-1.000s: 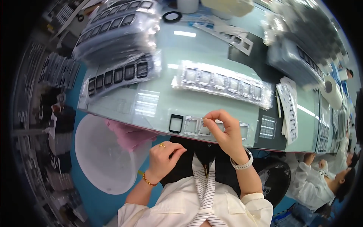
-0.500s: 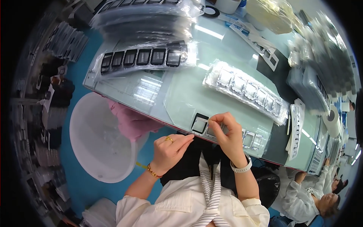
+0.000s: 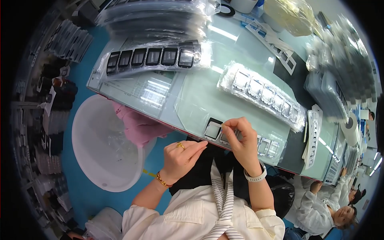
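At the table's front edge, a strip of rectangular silver-rimmed pieces [image 3: 273, 149] lies flat, partly covered by my right hand [image 3: 243, 138]. A black rectangular frame [image 3: 216, 121] is over the leftmost piece, its black border showing mostly along the top. My right thumb and index finger pinch together at that frame's right edge. Just left of the strip, my left hand [image 3: 179, 161] has its fingers pressed together, tips at the table edge close to the frame's lower left corner. Whatever those fingertips hold is too small to see.
Farther back lie a bagged strip of silver-rimmed pieces [image 3: 266, 96] and a bagged strip of black ones [image 3: 153, 57], with stacked clear packs [image 3: 156, 24] behind. A white tub [image 3: 105, 160] and pink cloth [image 3: 140, 127] are at the left. A co-worker [image 3: 320, 208] sits at the right.
The view has shifted slightly. Both hands keep nearly the same pose, the right fingertips still at the frame's right edge.
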The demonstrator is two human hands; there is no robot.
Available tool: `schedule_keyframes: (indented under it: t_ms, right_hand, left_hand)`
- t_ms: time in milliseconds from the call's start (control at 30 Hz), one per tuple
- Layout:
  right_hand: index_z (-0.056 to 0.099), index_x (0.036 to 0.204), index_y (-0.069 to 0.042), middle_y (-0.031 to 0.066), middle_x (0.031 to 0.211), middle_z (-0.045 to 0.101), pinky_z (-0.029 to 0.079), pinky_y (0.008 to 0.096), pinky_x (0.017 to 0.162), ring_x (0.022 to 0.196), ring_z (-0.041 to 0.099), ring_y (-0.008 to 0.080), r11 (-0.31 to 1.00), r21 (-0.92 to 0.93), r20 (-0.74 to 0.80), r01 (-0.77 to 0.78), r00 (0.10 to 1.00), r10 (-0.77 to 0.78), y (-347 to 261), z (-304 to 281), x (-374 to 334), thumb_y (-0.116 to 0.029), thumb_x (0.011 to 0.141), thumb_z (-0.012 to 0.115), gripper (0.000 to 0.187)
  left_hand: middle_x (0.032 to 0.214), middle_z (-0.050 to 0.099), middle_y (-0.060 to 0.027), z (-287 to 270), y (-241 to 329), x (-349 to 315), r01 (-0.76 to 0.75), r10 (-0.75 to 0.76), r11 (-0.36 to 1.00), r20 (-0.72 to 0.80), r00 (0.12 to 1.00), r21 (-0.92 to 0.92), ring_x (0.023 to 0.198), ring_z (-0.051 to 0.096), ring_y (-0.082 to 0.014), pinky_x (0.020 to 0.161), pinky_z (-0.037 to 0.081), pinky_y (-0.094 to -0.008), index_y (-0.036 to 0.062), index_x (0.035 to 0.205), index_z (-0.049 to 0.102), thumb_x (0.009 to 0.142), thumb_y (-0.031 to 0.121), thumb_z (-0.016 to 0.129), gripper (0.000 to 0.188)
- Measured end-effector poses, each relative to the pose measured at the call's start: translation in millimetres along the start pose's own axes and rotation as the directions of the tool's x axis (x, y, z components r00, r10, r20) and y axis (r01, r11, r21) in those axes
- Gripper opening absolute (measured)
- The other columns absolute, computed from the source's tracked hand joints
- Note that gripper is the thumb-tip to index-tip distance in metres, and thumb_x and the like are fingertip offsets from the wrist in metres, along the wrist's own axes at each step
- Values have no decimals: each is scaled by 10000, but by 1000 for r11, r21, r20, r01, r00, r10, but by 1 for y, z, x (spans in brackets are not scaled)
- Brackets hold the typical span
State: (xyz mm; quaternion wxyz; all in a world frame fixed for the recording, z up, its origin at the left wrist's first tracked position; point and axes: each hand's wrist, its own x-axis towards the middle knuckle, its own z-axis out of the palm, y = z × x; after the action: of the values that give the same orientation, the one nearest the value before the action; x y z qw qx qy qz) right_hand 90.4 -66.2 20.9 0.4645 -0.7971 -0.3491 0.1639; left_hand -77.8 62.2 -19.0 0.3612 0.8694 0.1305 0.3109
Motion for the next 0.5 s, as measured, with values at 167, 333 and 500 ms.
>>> schedule_keyframes:
  t_ms: [167,333,500]
  right_hand:
    - [704,967,-4,63,882,667,476,316,796,829,598,190,1000,-6,1,6,1000,-6,0,0,0,-35,934,737,57]
    - [701,971,6,58,889,664,477,297,791,824,597,168,1000,21,-1,-4,1000,4,4,-1,-1,-35,937,735,63]
    - [702,977,10,41,899,657,478,286,786,817,586,140,995,89,38,-42,999,38,5,-4,-1,-30,946,728,57]
  left_hand:
    - [828,752,-37,1,2,-3,-23,22,999,26,999,27,672,707,-197,571,529,-310,97,1042,820,791,20,854,264]
    - [823,747,-33,3,1,-3,-24,24,1000,12,1000,21,669,704,-195,569,528,-309,101,1055,820,794,18,850,275]
    - [818,742,-33,3,1,-3,-15,15,999,9,1000,30,668,704,-196,568,527,-308,101,1059,819,796,14,846,278]
